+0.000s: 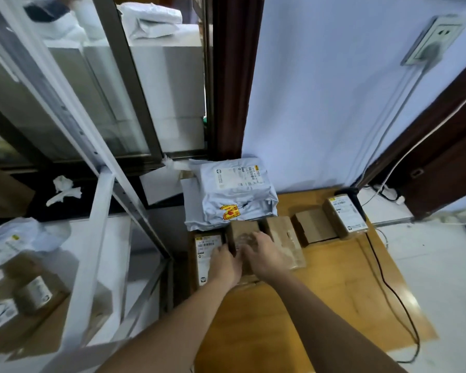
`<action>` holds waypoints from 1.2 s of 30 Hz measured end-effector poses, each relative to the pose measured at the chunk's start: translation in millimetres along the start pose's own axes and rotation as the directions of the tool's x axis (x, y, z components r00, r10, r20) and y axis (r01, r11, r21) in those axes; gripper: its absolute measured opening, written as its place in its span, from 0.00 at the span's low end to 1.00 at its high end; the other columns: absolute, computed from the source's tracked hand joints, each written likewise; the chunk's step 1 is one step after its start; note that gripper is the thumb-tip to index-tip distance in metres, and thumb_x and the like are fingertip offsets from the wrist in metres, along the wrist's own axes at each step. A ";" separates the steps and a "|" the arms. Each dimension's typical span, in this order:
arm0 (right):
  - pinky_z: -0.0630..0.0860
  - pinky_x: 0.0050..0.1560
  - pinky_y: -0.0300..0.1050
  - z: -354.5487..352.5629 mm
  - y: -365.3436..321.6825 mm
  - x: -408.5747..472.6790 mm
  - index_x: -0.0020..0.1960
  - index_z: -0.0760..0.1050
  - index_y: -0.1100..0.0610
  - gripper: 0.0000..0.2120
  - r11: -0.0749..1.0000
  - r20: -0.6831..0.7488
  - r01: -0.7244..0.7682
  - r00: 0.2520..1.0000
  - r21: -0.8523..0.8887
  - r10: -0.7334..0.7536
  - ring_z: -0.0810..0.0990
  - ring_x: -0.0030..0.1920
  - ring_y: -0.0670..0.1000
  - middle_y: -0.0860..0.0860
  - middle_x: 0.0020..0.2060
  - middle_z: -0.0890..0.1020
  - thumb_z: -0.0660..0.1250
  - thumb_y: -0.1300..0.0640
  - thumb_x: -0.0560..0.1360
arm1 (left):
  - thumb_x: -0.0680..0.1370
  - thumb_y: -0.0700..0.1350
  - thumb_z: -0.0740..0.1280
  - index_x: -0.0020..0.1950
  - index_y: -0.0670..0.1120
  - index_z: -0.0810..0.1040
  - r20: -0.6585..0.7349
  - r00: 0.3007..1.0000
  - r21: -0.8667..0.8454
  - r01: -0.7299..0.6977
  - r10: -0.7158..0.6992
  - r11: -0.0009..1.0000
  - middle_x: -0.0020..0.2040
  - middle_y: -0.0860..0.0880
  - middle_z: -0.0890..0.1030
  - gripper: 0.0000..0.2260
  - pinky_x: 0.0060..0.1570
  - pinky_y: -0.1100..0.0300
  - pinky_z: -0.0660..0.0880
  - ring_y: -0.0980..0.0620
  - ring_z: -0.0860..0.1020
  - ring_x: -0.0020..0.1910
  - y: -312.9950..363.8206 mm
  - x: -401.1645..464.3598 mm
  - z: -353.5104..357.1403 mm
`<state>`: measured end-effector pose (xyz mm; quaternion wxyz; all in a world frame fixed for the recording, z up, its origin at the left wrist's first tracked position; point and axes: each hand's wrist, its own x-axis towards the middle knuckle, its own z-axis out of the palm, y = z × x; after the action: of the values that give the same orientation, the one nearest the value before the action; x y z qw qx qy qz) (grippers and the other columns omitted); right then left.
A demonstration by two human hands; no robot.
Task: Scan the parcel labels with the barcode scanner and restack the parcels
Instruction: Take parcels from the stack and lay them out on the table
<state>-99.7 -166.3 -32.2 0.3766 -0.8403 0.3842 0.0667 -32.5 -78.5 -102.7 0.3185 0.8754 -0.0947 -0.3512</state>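
Both hands, left hand point(224, 261) and right hand point(264, 254), clamp a brown parcel point(244, 232) near the table point(334, 278) back-left corner; lift straight, label up, clear the neighbours.

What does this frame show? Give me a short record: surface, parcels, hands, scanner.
surface: wooden table against a pale wall
parcels: grey mailer bag at the back; labelled box at left; plain box in the middle; taped box; small box; labelled box at right
left hand: on the left labelled box and the plain box's side
right hand: on the plain box
scanner: not clearly visible
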 end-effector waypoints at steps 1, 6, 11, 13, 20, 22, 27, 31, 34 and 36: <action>0.71 0.68 0.50 0.3 1.1 -0.2 0.68 0.75 0.58 0.16 1.000 -0.009 0.001 1.000 0.014 -0.001 0.75 0.68 0.55 0.52 0.65 0.78 0.63 0.54 0.83 | 0.84 0.59 0.59 0.72 0.46 0.74 -0.003 1.000 0.005 0.003 -0.003 1.000 0.70 0.42 0.72 0.23 0.67 0.41 0.74 0.39 0.75 0.67 0.8 -2.3 -0.2; 0.69 0.67 0.46 -0.7 0.3 -2.3 0.68 0.75 0.61 0.16 0.997 -0.037 0.003 0.999 0.074 0.000 0.74 0.68 0.54 0.54 0.65 0.78 0.62 0.56 0.83 | 0.84 0.59 0.58 0.72 0.45 0.75 -0.044 0.999 -0.072 -0.001 -0.002 0.997 0.71 0.42 0.71 0.23 0.69 0.42 0.72 0.40 0.73 0.68 6.0 -10.1 -1.3; 0.70 0.73 0.52 1.9 2.0 -5.6 0.76 0.70 0.59 0.23 0.993 -0.044 -0.001 0.999 0.119 0.007 0.72 0.72 0.54 0.54 0.72 0.75 0.63 0.54 0.83 | 0.84 0.61 0.57 0.73 0.46 0.74 -0.086 0.996 -0.144 0.010 -0.023 0.989 0.71 0.42 0.73 0.25 0.68 0.40 0.73 0.40 0.74 0.68 8.5 -12.9 0.2; 0.73 0.68 0.50 -0.6 1.4 -9.0 0.73 0.73 0.59 0.19 0.989 -0.067 0.021 0.998 0.148 -0.011 0.76 0.66 0.52 0.53 0.67 0.78 0.63 0.56 0.83 | 0.82 0.65 0.56 0.74 0.46 0.73 -0.091 0.995 -0.174 0.025 -0.041 0.985 0.71 0.42 0.73 0.29 0.66 0.40 0.75 0.40 0.75 0.67 8.4 -14.4 1.0; 0.74 0.47 0.30 -23.1 -2.8 -27.2 0.61 0.77 0.48 0.10 0.964 -0.223 0.117 0.973 0.237 -0.063 0.78 0.47 0.39 0.38 0.47 0.78 0.69 0.53 0.81 | 0.82 0.63 0.62 0.75 0.45 0.69 -0.120 0.991 -0.356 0.008 -0.054 0.934 0.68 0.45 0.77 0.28 0.58 0.49 0.77 0.45 0.78 0.61 25.7 -39.5 -25.3; 0.77 0.50 0.34 -35.4 -7.5 -35.5 0.65 0.76 0.49 0.15 0.943 -0.214 0.108 0.976 0.314 -0.041 0.80 0.52 0.41 0.41 0.52 0.80 0.70 0.50 0.80 | 0.82 0.62 0.62 0.75 0.45 0.69 -0.128 0.992 -0.389 -0.032 -0.020 0.921 0.67 0.46 0.77 0.28 0.55 0.51 0.75 0.46 0.77 0.60 36.3 -48.4 -38.0; 0.84 0.57 0.56 -68.5 -22.8 -70.7 0.76 0.67 0.47 0.30 0.787 -0.069 -0.014 0.995 0.617 0.072 0.80 0.61 0.52 0.48 0.64 0.78 0.67 0.39 0.77 | 0.82 0.56 0.65 0.62 0.47 0.69 -0.083 0.989 -0.513 -0.145 0.120 0.846 0.62 0.46 0.79 0.16 0.55 0.47 0.77 0.46 0.79 0.56 81.1 -78.3 -69.7; 0.87 0.45 0.55 -93.9 -35.3 -106.8 0.71 0.74 0.44 0.20 0.676 -0.157 0.053 0.983 0.735 0.093 0.85 0.55 0.54 0.53 0.61 0.83 0.63 0.41 0.80 | 0.79 0.58 0.68 0.60 0.47 0.69 -0.030 0.969 -0.472 -0.231 0.247 0.851 0.55 0.45 0.79 0.19 0.56 0.45 0.79 0.45 0.80 0.53 113.3 -106.6 -86.9; 0.85 0.39 0.49 -110.3 -44.8 -144.2 0.72 0.72 0.44 0.23 0.670 -0.260 0.105 0.956 0.735 0.136 0.85 0.54 0.55 0.53 0.61 0.82 0.63 0.38 0.80 | 0.78 0.58 0.68 0.60 0.49 0.68 0.034 0.937 -0.461 -0.293 0.347 0.837 0.55 0.45 0.80 0.18 0.56 0.43 0.80 0.45 0.81 0.52 132.2 -135.0 -95.7; 0.82 0.39 0.48 -119.7 -46.3 -167.8 0.72 0.73 0.44 0.25 0.686 -0.309 0.122 0.938 0.717 0.156 0.85 0.54 0.56 0.53 0.61 0.82 0.63 0.36 0.79 | 0.78 0.59 0.68 0.63 0.52 0.67 0.062 0.910 -0.453 -0.341 0.411 0.824 0.58 0.46 0.80 0.19 0.57 0.44 0.80 0.44 0.81 0.54 141.7 -154.9 -96.9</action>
<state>-205.5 -128.8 146.8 0.6040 -0.6162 0.4469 -0.2360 -72.7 -81.0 125.0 0.5590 0.7162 -0.2103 -0.3610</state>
